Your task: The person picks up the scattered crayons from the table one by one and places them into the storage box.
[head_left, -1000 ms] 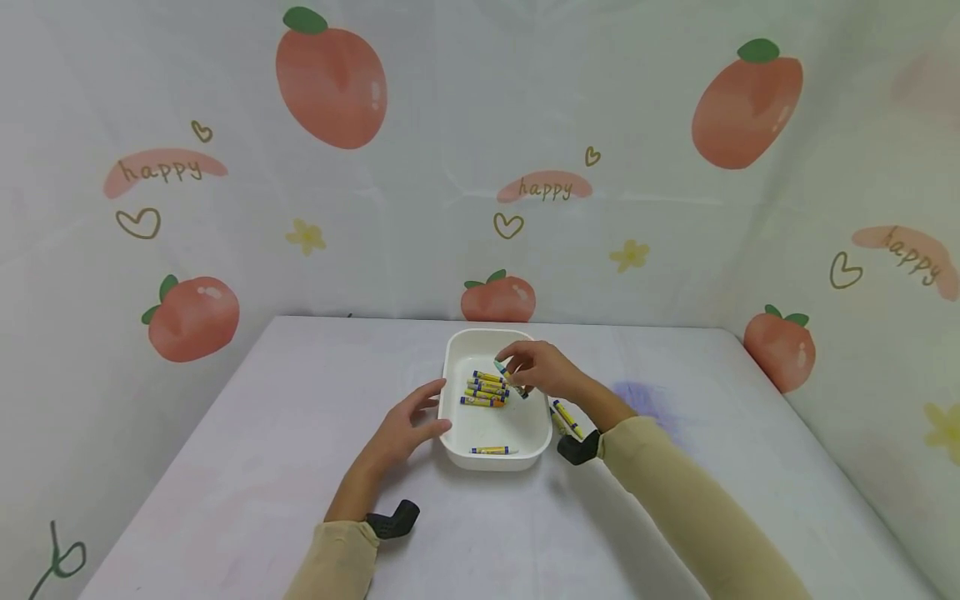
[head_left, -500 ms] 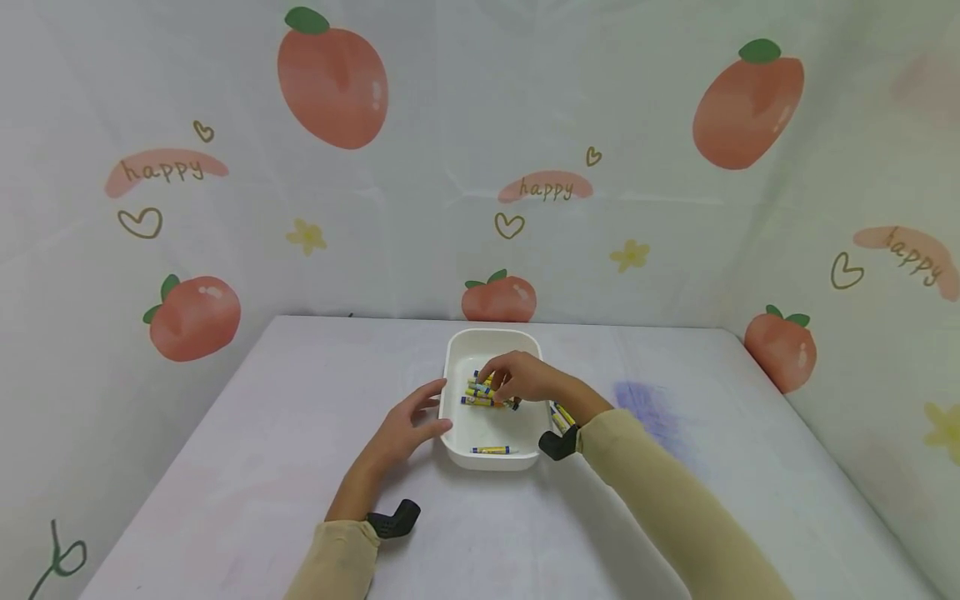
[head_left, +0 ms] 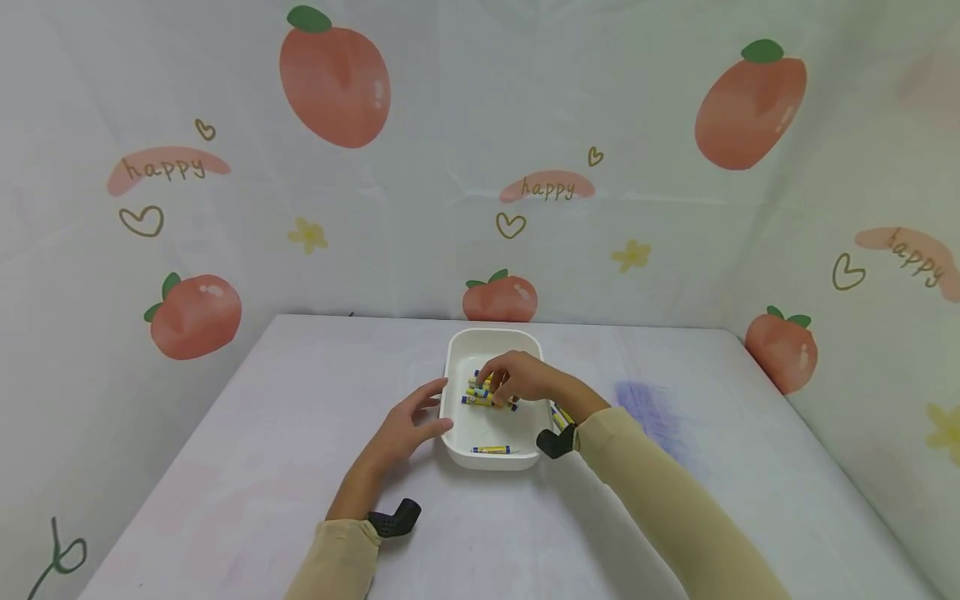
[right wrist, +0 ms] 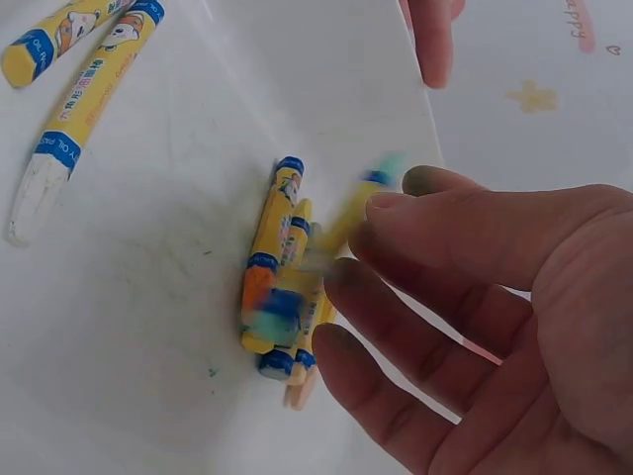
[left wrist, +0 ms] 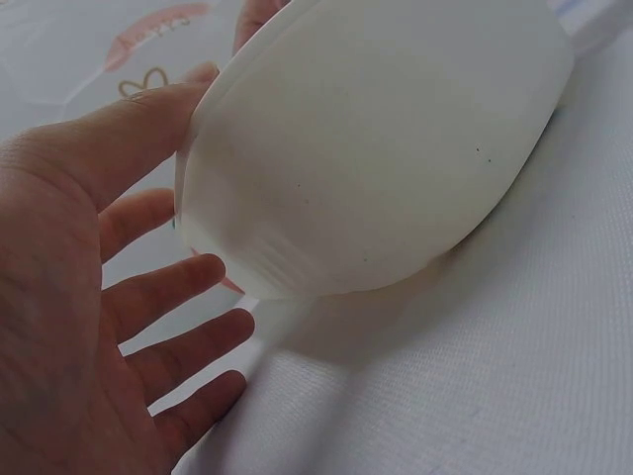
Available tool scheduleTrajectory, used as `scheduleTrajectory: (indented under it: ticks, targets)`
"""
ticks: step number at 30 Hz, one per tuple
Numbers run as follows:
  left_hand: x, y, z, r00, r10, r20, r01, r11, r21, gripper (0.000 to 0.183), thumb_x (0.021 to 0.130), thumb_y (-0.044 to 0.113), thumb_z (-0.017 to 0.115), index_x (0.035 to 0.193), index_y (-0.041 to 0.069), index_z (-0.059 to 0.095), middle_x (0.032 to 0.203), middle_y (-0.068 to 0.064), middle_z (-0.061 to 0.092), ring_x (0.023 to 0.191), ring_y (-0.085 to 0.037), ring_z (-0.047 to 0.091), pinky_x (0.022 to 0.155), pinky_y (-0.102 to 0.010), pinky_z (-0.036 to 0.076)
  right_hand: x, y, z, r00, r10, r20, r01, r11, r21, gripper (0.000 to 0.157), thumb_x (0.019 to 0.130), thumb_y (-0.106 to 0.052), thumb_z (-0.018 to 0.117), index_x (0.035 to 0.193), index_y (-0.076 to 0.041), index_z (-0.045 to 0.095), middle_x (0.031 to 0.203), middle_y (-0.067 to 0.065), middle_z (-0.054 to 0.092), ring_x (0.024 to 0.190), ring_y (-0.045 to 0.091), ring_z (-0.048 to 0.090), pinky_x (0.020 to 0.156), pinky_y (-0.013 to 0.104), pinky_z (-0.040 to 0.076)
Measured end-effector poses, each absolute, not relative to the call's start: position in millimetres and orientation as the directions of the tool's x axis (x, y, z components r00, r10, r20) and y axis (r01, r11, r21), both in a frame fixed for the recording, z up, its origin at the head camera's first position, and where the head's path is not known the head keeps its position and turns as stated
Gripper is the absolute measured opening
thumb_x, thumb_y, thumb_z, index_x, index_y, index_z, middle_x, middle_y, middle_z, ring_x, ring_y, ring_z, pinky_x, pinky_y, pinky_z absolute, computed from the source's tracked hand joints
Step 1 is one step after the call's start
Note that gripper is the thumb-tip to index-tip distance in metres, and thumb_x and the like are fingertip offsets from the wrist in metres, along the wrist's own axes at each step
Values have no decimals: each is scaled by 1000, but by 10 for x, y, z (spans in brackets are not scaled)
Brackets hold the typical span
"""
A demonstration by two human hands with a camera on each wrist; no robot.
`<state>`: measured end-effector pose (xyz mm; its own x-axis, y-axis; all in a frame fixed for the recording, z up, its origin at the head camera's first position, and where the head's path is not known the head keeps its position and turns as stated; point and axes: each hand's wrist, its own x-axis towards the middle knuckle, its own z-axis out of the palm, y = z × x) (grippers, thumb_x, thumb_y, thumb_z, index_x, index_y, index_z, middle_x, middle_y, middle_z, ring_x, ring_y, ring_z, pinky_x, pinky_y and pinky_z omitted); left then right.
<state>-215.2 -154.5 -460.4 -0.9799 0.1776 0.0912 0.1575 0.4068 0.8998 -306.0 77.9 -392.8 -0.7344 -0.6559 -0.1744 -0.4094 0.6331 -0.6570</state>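
Note:
A white tray (head_left: pixel 491 334) sits on the table. My left hand (head_left: pixel 408 425) is at its left side, fingers spread; in the left wrist view the thumb (left wrist: pixel 148 129) touches the rim. My right hand (head_left: pixel 521 377) is over the tray, thumb and fingers about a green-tipped oil pastel (right wrist: pixel 346 213), which is blurred in the right wrist view. Beneath it lies a small pile of oil pastels (right wrist: pixel 269 223) in yellow and blue wrappers, one of them orange. My fingers partly hide this pile in the head view.
Near the tray's front wall lies a white oil pastel (right wrist: pixel 84 109), with a yellow one (right wrist: pixel 49 45) beside it in the right wrist view. More pastels (head_left: pixel 559 417) lie outside the tray on the right, partly behind my wrist. A purple smudge (head_left: pixel 647 408) marks the tablecloth.
My right hand has come down and left with the green-tipped pastel onto the pile, and has stayed almost still over the last half second. The left hand has not moved.

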Motion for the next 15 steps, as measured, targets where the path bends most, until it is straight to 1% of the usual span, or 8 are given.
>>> scheduleTrajectory:
  ticks: [9, 15]
  targets:
    - [-2145, -1549, -4603, -981, 170, 89, 152, 408, 900, 65, 87, 25, 73, 146, 20, 45, 148, -2, 45, 129, -27, 46, 110, -49, 34, -3025, 802, -3884, -741, -647, -180, -394, 635, -664, 30, 87, -1, 70, 117, -7, 69, 91, 2, 64, 82, 19, 60, 70, 30, 55]
    - [-2147, -1555, -4599, -981, 173, 85, 150, 405, 902, 65, 88, 24, 73, 146, 19, 45, 147, -2, 46, 130, -27, 46, 110, -48, 33, -3013, 862, -3867, -733, -664, -149, -423, 616, -665, 30, 87, -2, 70, 117, -6, 68, 90, 1, 63, 81, 17, 59, 67, 31, 55]
